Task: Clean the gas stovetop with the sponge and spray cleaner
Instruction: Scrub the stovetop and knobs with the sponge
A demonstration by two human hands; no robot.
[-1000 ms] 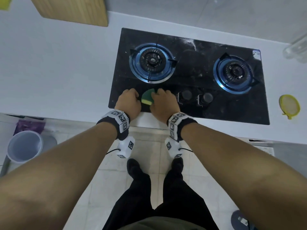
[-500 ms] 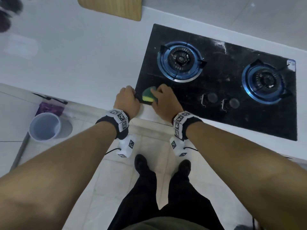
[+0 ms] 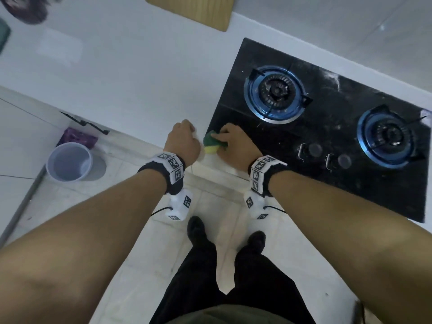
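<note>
Sponge (image 3: 214, 143) + hands now at stovetop (image 3: 327, 141) corner

The sponge (image 3: 213, 143) — green scouring side up, yellow foam beneath — lies at the stovetop's near left corner. The gas stovetop (image 3: 327, 136) is black glass with two blue-ringed burners and two knobs — white specks smear its surface.

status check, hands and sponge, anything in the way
Right hand pressing the sponge at stovetop near-left corner. Left hand fisted on the counter edge beside it. Nothing blocking; no spray bottle in view.
</note>
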